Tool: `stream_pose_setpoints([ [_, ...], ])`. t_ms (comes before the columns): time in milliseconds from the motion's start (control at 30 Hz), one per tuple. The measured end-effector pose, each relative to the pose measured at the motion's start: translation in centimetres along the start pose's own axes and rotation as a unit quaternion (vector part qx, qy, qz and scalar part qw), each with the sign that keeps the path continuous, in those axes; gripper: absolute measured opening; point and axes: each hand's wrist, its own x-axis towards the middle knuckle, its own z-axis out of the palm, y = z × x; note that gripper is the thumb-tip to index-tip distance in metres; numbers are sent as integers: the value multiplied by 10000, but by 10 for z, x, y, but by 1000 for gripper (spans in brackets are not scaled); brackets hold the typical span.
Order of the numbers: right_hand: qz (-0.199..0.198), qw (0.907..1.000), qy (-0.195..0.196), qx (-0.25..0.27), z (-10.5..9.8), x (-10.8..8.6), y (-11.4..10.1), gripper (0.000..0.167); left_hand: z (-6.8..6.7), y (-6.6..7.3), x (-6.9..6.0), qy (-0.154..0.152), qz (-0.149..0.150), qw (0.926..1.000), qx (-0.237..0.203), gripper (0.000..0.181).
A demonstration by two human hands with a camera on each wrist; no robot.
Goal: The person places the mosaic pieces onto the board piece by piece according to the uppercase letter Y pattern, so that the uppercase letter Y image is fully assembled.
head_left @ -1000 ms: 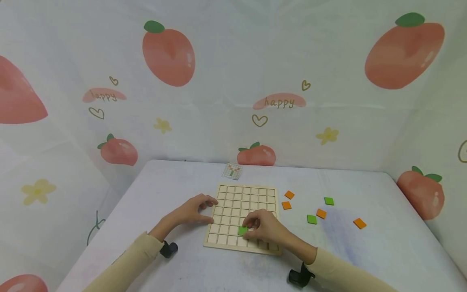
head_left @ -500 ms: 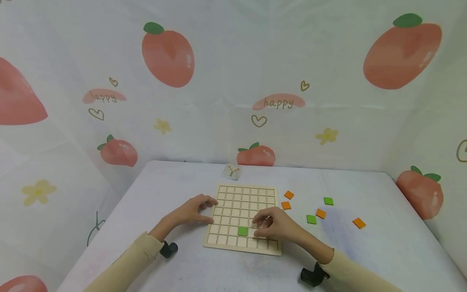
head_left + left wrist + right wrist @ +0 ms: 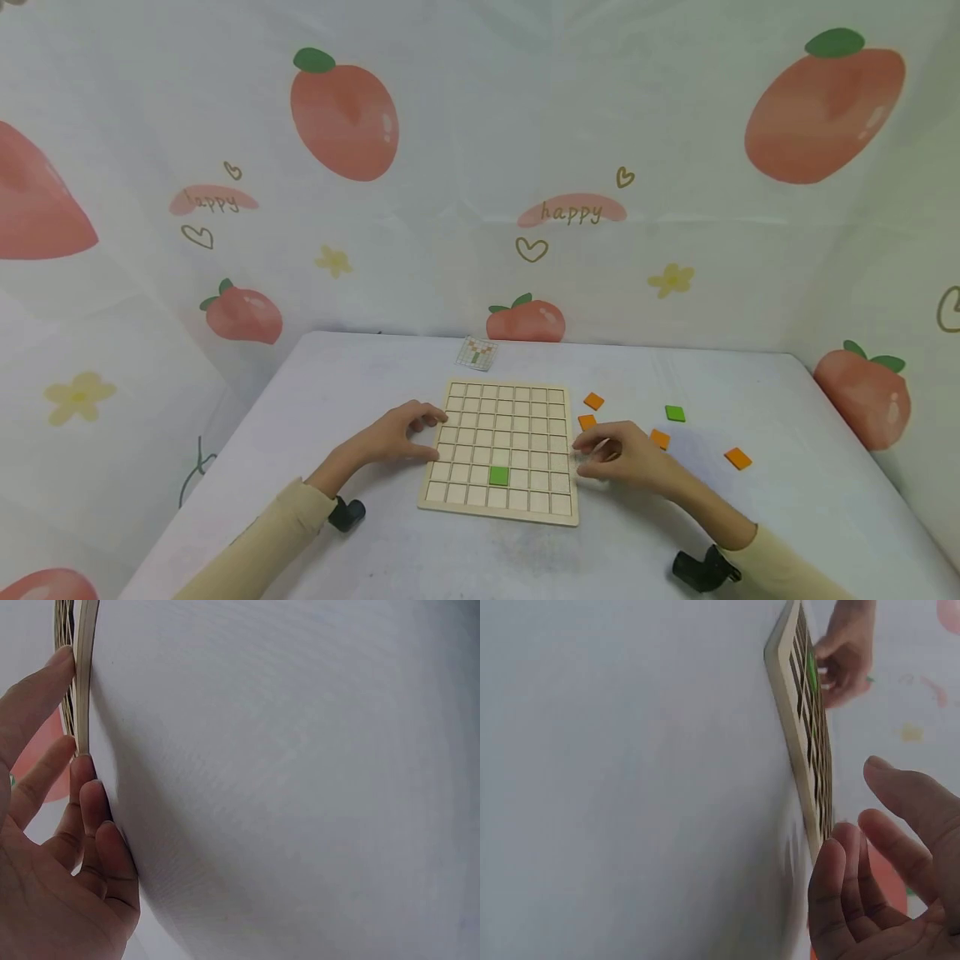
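Shifted to the right edge of the board (image 3: 501, 437), the empty, loose-fingered right hand (image 3: 626, 456) seems between placements, needing another tile (image 3: 660, 438), the relaxed left hand (image 3: 399, 432) touching the opposite edge.

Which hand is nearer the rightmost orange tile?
Right: the right hand is between the grid board and the orange tile; the left hand touches the board's opposite edge.

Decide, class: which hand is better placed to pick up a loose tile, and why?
Right, I'd judge: the right hand looks empty and near the loose tiles; the left hand touches the left edge of the board, farther away.
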Motion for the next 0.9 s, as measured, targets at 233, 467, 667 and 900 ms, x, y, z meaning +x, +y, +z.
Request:
stream_pose_setpoints([
  [233,382,9981,253,-400,-26,-18,14,32,0,1,-1,-12,-53,10000,74,55],
  [467,428,9965,583,-413,-48,-35,21,34,-2,5,-1,-15,-141,9998,136,55],
  [667,57,9956,778,-514,-57,-43,25,31,-3,7,-1,-43,-141,9998,109,55],
  [900,9,9958,734,-553,-60,-46,31,37,-3,7,-1,-36,-34,9999,88,54],
])
